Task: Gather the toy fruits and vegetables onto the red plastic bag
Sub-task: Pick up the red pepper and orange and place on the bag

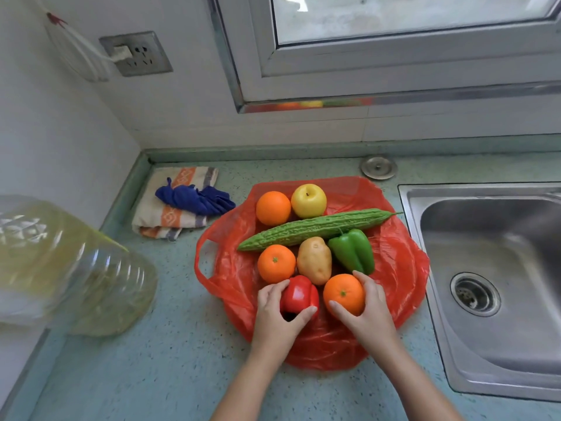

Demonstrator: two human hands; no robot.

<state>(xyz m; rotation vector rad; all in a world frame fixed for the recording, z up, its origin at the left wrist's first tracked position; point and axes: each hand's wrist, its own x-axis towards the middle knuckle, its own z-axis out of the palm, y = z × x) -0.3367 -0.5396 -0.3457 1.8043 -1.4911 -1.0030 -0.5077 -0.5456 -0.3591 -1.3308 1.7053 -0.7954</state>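
Now both hands rest on toys at the near edge of the red plastic bag (403, 268), which lies spread flat on the speckled counter (170, 360) just left of the steel sink (485, 344). The left hand (274, 317) is clamped around a red pepper (299, 294), thumb and fingers on either side of it. The right hand (368, 311) is closed around an orange (343, 294) just right of the pepper, fingers curled over its far side.

Beyond them on the bag sit another orange (276, 263), a potato (314, 260) touching it, and a green pepper (352, 251) on the right. A long bitter gourd (312, 229) lies across the bag behind those three. At the far side a third orange (273, 208) sits beside a yellow apple (308, 201).

Left of the bag, a blue cloth (194, 200) lies on a folded striped towel (170, 214). A clear plastic jug (69, 268) sits at the near left, blurred.
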